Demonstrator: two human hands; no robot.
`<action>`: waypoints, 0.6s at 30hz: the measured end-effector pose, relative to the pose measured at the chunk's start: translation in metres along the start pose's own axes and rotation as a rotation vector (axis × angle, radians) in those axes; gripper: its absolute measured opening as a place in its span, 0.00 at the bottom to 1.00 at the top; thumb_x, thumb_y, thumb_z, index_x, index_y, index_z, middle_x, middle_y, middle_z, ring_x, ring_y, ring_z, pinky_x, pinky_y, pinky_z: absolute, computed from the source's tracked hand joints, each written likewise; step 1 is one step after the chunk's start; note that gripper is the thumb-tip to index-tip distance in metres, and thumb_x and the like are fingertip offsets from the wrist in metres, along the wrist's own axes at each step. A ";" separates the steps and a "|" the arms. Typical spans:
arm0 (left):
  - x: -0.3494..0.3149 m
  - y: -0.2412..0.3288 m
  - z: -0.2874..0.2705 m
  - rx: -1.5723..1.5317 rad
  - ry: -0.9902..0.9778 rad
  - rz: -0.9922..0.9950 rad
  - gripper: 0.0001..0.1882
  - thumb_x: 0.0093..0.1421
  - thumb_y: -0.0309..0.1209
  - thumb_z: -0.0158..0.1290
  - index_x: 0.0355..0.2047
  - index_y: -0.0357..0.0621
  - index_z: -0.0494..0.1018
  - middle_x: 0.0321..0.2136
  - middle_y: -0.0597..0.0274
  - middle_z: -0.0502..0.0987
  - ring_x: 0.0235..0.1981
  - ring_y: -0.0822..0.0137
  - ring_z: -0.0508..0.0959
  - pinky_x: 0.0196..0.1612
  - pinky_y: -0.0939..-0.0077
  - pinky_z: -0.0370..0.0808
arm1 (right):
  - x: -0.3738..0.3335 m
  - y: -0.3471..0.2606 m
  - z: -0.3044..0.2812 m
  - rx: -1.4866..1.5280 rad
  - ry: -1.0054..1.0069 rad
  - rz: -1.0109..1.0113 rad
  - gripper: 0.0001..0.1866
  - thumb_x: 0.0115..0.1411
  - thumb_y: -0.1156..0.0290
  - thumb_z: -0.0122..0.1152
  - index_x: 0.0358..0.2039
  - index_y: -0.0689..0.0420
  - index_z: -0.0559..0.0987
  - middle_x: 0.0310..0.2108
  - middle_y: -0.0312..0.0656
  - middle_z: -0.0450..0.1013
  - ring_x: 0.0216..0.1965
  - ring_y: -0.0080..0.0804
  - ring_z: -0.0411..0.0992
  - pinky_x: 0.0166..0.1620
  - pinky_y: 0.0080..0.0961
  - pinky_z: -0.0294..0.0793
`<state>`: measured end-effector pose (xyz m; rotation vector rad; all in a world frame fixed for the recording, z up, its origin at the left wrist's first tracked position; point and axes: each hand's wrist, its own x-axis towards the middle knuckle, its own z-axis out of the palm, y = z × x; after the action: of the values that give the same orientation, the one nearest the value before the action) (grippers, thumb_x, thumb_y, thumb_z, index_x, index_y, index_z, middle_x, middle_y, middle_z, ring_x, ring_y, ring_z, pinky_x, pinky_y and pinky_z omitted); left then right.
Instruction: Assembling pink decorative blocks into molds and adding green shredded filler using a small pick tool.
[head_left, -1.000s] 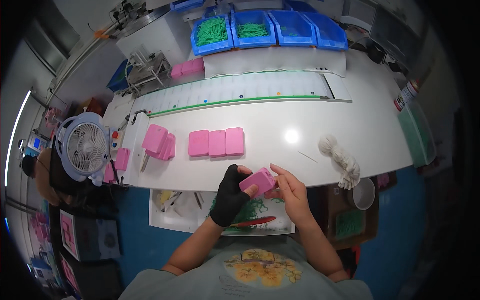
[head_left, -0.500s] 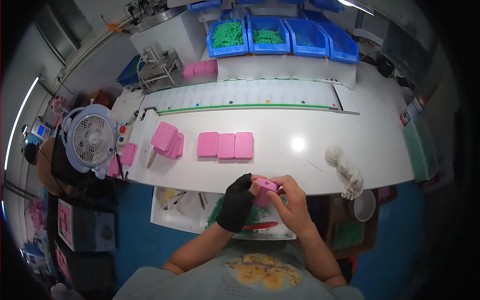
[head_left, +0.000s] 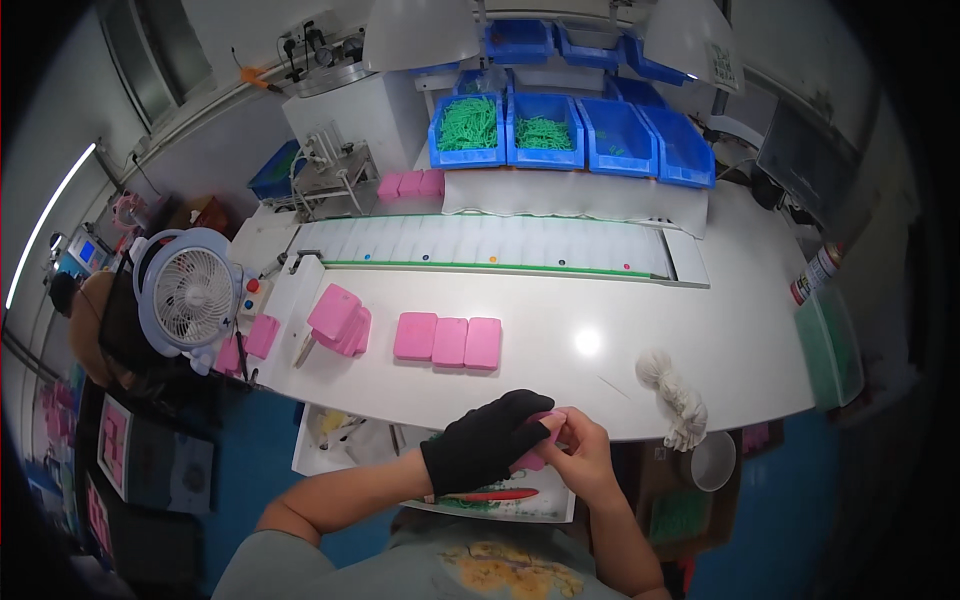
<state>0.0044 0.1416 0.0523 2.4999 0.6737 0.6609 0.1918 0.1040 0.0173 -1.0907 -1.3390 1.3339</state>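
Two hands on one pink block (head_left: 528, 461): left hand (head_left: 485, 440), gloved in black, and right hand (head_left: 583, 455), bare, both clamped on it. Block is between them, inside the grip, at the front edge of the worktop (head_left: 540, 300) and above the open drawer (head_left: 548, 508) as seen from the head. Left hand hides most of it; visible pink slants down-left, full long axis can't be told. Neither hand nearer, both touching. Three more pink blocks (head_left: 449, 342) lie back-left.
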 end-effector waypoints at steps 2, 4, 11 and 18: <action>0.014 -0.011 -0.008 -0.022 -0.102 -0.051 0.39 0.47 0.29 0.62 0.60 0.50 0.59 0.53 0.49 0.65 0.54 0.47 0.66 0.56 0.60 0.68 | 0.003 -0.007 -0.001 0.119 0.074 0.060 0.14 0.58 0.77 0.59 0.44 0.66 0.71 0.36 0.44 0.76 0.39 0.24 0.75 0.40 0.22 0.78; 0.042 -0.038 -0.021 -0.120 -0.059 -0.027 0.42 0.45 0.29 0.64 0.60 0.46 0.58 0.53 0.49 0.65 0.54 0.51 0.67 0.57 0.63 0.66 | 0.002 -0.016 -0.002 0.240 0.146 0.122 0.15 0.59 0.77 0.57 0.46 0.65 0.70 0.39 0.45 0.76 0.41 0.25 0.75 0.40 0.22 0.78; 0.158 -0.188 -0.061 0.005 0.072 -0.349 0.49 0.37 0.37 0.69 0.59 0.40 0.58 0.55 0.49 0.64 0.58 0.53 0.64 0.61 0.65 0.61 | -0.002 -0.026 -0.017 0.077 0.122 0.055 0.11 0.61 0.77 0.53 0.44 0.65 0.71 0.40 0.45 0.75 0.42 0.28 0.73 0.43 0.24 0.75; 0.160 -0.239 -0.047 0.261 0.123 -0.425 0.47 0.43 0.44 0.66 0.59 0.38 0.58 0.58 0.46 0.61 0.61 0.51 0.60 0.62 0.63 0.60 | -0.020 -0.018 -0.028 0.084 0.191 0.046 0.09 0.60 0.80 0.54 0.41 0.67 0.73 0.37 0.45 0.76 0.40 0.27 0.75 0.40 0.20 0.77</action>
<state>0.0202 0.4296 0.0114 2.4335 1.3656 0.5984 0.2229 0.0891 0.0344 -1.1659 -1.1142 1.2731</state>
